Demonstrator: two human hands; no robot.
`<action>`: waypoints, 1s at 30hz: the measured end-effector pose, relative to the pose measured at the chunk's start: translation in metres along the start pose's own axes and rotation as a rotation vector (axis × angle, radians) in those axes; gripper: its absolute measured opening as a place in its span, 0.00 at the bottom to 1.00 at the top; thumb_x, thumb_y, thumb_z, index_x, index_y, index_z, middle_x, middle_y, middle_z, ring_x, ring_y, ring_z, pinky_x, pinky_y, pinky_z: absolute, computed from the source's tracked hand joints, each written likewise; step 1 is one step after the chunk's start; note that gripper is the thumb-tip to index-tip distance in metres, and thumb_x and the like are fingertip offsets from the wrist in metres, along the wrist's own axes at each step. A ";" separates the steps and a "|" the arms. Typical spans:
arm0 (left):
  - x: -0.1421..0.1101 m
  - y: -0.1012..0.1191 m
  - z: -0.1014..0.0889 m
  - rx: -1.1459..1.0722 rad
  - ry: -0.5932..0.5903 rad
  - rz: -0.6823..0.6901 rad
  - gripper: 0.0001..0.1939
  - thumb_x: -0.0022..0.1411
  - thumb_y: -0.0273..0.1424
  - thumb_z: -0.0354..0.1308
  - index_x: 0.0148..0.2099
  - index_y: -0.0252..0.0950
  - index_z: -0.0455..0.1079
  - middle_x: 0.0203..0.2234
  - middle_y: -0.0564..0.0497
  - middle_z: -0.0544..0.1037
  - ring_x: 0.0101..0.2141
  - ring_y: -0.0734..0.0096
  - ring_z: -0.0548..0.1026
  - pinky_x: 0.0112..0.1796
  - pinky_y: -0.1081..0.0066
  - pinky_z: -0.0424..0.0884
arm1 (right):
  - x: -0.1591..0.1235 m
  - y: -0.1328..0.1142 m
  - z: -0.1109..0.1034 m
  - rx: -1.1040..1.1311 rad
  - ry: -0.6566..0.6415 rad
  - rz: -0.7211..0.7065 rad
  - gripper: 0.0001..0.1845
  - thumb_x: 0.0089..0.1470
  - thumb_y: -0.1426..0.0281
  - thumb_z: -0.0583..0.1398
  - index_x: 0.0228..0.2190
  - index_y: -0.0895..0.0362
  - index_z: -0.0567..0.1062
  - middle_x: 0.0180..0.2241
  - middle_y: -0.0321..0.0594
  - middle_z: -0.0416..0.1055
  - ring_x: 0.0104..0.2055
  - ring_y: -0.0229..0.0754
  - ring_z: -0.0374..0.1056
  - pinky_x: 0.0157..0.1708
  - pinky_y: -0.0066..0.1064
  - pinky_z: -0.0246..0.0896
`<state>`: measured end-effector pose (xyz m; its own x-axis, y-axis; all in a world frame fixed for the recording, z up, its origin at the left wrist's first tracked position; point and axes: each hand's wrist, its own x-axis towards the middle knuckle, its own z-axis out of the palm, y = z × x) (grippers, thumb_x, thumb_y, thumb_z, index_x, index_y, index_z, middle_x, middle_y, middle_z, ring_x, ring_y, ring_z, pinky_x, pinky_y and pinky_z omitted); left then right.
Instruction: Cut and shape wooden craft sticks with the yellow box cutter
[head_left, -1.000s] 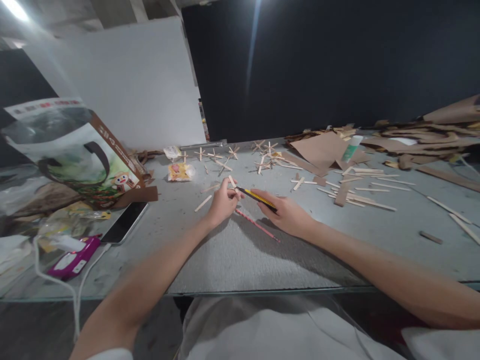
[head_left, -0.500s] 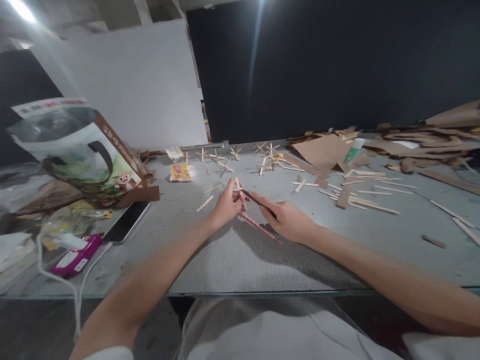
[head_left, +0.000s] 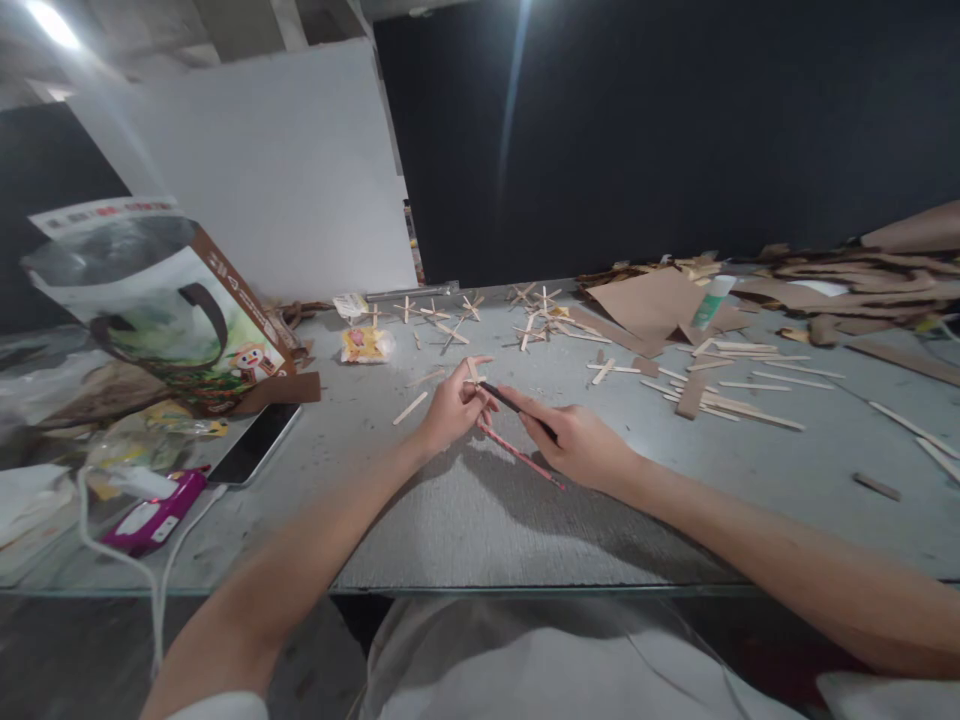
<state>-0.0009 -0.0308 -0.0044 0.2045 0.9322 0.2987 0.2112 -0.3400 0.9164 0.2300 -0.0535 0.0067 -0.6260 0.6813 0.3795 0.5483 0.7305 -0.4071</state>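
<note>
My left hand pinches a short wooden craft stick just above the grey table, its forefinger stretched out. My right hand is closed round a thin dark utility knife, whose tip meets the stick at my left fingers. A pink pencil lies flat on the table right under both hands.
A printed paper bag stands at the left, with a phone and a magenta charger with a white cable before it. Stick crosses lie at the back. Cardboard scraps, loose sticks and a glue tube fill the right.
The knife has turned so its yellow side no longer shows, and its tip has come in against the stick. My left forefinger has lifted and straightened.
</note>
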 end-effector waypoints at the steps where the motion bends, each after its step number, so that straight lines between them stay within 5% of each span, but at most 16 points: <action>1: 0.000 0.001 0.000 0.001 -0.008 0.004 0.27 0.67 0.34 0.59 0.66 0.38 0.60 0.26 0.57 0.80 0.21 0.75 0.77 0.26 0.74 0.72 | 0.000 0.000 0.000 0.003 0.002 0.000 0.32 0.72 0.65 0.47 0.72 0.58 0.65 0.18 0.33 0.67 0.17 0.37 0.57 0.23 0.27 0.46; 8: -0.001 0.004 0.003 -0.028 -0.023 -0.007 0.31 0.70 0.30 0.56 0.72 0.40 0.54 0.21 0.61 0.72 0.20 0.74 0.75 0.27 0.73 0.67 | -0.002 -0.004 0.004 0.014 0.024 0.007 0.33 0.73 0.65 0.46 0.73 0.58 0.63 0.19 0.35 0.70 0.19 0.39 0.62 0.24 0.27 0.48; 18: -0.008 0.009 0.012 -0.125 -0.060 -0.020 0.46 0.64 0.29 0.57 0.77 0.38 0.39 0.21 0.63 0.71 0.21 0.72 0.71 0.28 0.71 0.65 | -0.002 -0.007 0.004 0.204 -0.031 0.071 0.34 0.73 0.63 0.46 0.74 0.60 0.61 0.14 0.28 0.60 0.15 0.38 0.57 0.21 0.26 0.47; 25: -0.010 0.009 0.009 0.016 -0.006 -0.011 0.38 0.59 0.27 0.59 0.69 0.39 0.52 0.20 0.67 0.54 0.20 0.75 0.58 0.26 0.74 0.57 | -0.004 -0.008 0.007 0.351 -0.059 0.085 0.35 0.73 0.63 0.48 0.75 0.62 0.59 0.14 0.27 0.60 0.15 0.37 0.56 0.21 0.25 0.49; 30: -0.009 0.005 0.007 0.189 -0.026 0.045 0.32 0.55 0.22 0.57 0.62 0.39 0.58 0.19 0.67 0.52 0.21 0.74 0.57 0.28 0.73 0.56 | -0.004 -0.007 0.004 0.353 -0.093 0.097 0.34 0.73 0.64 0.48 0.73 0.62 0.62 0.13 0.25 0.56 0.14 0.36 0.53 0.21 0.26 0.48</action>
<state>0.0048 -0.0421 -0.0041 0.2416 0.9127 0.3294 0.3763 -0.4011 0.8352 0.2266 -0.0620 0.0051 -0.6371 0.7275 0.2547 0.3924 0.5905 -0.7052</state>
